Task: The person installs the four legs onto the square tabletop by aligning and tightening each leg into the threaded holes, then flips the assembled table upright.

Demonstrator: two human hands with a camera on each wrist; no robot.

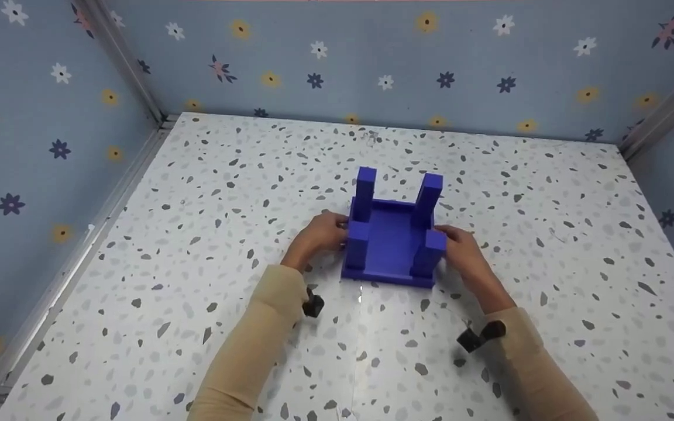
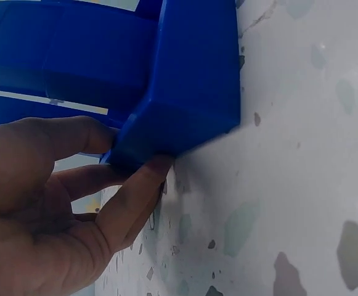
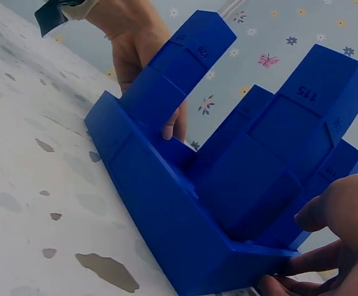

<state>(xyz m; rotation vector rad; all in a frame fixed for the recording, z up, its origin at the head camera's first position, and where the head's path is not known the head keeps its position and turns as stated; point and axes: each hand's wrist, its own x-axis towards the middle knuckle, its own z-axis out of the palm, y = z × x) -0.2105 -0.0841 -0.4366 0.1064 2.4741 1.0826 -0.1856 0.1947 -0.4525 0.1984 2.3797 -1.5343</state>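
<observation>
A blue toy table [image 1: 392, 245] lies upside down on the speckled surface, its square legs pointing up and its rimmed underside facing me. My left hand [image 1: 326, 233] holds its left edge; in the left wrist view, fingers and thumb pinch the rim near a corner of the toy table [image 2: 194, 68]. On the opposite side, my right hand [image 1: 463, 251] grips the right edge. The right wrist view shows that hand [image 3: 345, 231] with fingers at the corner and the thumb beside a leg. Raised numbers mark the legs of the toy table [image 3: 160, 203]. Some fingertips are hidden behind it.
A white speckled tabletop [image 1: 226, 193] spreads around the toy table. Flowered blue panels stand along the back [image 1: 348, 64] and left [image 1: 21, 158], with another at the right. Black wrist devices [image 1: 313, 304] hang at both sleeves.
</observation>
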